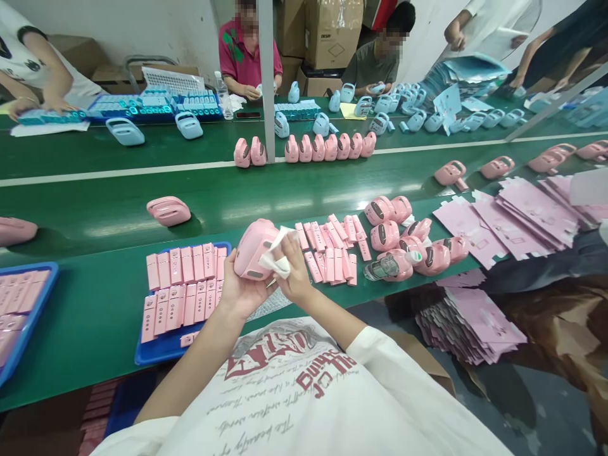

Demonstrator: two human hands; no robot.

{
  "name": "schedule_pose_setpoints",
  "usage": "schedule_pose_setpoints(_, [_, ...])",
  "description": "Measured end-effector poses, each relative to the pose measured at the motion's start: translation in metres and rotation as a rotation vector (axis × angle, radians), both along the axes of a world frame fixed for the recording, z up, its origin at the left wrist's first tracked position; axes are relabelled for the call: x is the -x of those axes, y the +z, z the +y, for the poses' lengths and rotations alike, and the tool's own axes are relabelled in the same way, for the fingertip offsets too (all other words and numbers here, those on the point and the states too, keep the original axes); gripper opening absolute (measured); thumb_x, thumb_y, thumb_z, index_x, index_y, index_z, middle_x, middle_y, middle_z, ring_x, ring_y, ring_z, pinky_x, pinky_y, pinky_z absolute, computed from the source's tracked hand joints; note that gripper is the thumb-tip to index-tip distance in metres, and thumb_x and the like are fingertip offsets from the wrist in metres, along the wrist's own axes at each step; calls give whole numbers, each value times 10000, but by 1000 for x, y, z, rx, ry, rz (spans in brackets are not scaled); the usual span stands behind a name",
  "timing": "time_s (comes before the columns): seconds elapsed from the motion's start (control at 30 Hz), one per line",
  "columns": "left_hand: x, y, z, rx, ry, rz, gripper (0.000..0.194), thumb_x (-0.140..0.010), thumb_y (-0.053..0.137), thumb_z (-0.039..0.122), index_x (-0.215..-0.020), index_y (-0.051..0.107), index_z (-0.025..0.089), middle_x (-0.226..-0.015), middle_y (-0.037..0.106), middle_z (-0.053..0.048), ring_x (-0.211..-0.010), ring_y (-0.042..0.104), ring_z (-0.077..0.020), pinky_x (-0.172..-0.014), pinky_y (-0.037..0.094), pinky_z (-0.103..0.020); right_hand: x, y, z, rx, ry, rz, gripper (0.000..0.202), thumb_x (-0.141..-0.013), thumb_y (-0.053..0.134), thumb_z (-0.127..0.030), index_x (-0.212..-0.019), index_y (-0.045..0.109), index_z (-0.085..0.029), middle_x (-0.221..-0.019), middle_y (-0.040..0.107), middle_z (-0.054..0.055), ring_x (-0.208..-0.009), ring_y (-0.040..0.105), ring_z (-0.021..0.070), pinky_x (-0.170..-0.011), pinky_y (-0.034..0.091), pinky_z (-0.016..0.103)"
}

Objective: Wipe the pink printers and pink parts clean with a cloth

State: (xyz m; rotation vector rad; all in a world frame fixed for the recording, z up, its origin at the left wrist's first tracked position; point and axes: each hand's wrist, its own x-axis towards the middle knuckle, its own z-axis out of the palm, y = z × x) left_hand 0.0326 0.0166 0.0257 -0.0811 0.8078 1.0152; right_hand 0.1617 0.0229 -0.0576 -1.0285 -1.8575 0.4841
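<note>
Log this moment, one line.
left hand: holding rounded pink plastic device; right hand: crumpled white wipe against device; blue plastic tray: pink oblong pieces

On the cardboard box [332, 47] beyond the far edge of the green bench [102, 310] I can read "DESAY", printed above a diamond-shaped outline. At the bench's near edge, my white shirt [380, 405] carries "ALL" and "of" in red and "The beauty of" in grey script; its biggest letters are too distorted for me to read.
</note>
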Motion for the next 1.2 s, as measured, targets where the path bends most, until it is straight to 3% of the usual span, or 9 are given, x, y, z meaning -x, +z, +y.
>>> schedule_pose_setpoints(0.1, [-1,-1,-3,19,-41,20,520,-836,369,570,-1050,609,161,-911,705,-118,-756,689,-253,-619,554,-355,6,20,4,421,8,539,710,-879,249,-697,-1274,543,-186,-1339,564,102,-1338,426,230,-1113,344,395])
schedule_pose_setpoints(0.2, [-3,-1,-7,33,-72,51,510,-823,400,566,-1051,604,158,-918,693,-129,-755,686,-256,-598,539,-331,11,40,8,824,36,1012,609,-853,401,-668,-1201,583,-202,-1251,631,59,-1222,542,218,-1039,429,352])
schedule_pose_setpoints(0.37, [-4,0,-9,12,-81,124,424,-785,506,518,-1032,595,186,-863,676,-88,-718,668,-233,-558,528,-308,3,56,17,1039,76,1260,433,-776,620,-524,-1074,641,-211,-1097,696,13,-1107,595,196,-927,481,295])
schedule_pose_setpoints(0.63, [-5,-18,-9,-7,15,330,316,-751,604,390,-1019,595,224,-841,667,-3,-683,630,-157,-529,503,-253,-13,53,33,1128,98,1108,370,-573,795,-357,-844,662,-144,-728,680,-3,-704,606,136,-671,468,239])
schedule_pose_setpoints(0.8, [0,-40,-12,-217,-82,473,471,-594,771,294,-1017,614,158,-976,690,-48,-894,628,-181,-731,503,-253,-14,29,43,1220,51,1027,384,-543,790,-393,-793,626,-152,-652,638,-18,-606,566,121,-596,439,248])
schedule_pose_setpoints(0.9, [7,-48,-12,-244,-158,568,608,-553,796,273,-1115,581,180,-1090,669,-60,-995,604,-205,-783,481,-271,-13,10,48,1188,28,953,415,-523,781,-420,-797,601,-164,-628,613,-34,-584,545,112,-591,432,248])
schedule_pose_setpoints(1.03, [20,-56,-3,-186,-191,687,575,-598,742,407,-1118,589,218,-1103,653,-40,-946,597,-190,-701,447,-255,-9,-10,52,1135,54,777,356,-645,676,-449,-841,585,-166,-689,616,-22,-636,561,125,-631,445,261])
schedule_pose_setpoints(1.13, [34,-66,7,-270,-240,896,450,-563,743,437,-913,649,171,-846,652,-24,-794,575,-171,-663,416,-252,-6,-24,54,1005,99,372,258,-810,504,-375,-914,584,-153,-832,650,20,-768,598,148,-702,457,267])
schedule_pose_setpoints(1.2, [43,-74,13,-338,-330,1000,374,-523,752,419,-780,652,167,-711,605,-3,-710,544,-165,-640,406,-258,-4,-33,55,916,110,98,193,-839,462,-275,-915,586,-149,-917,658,44,-864,601,169,-758,449,278])
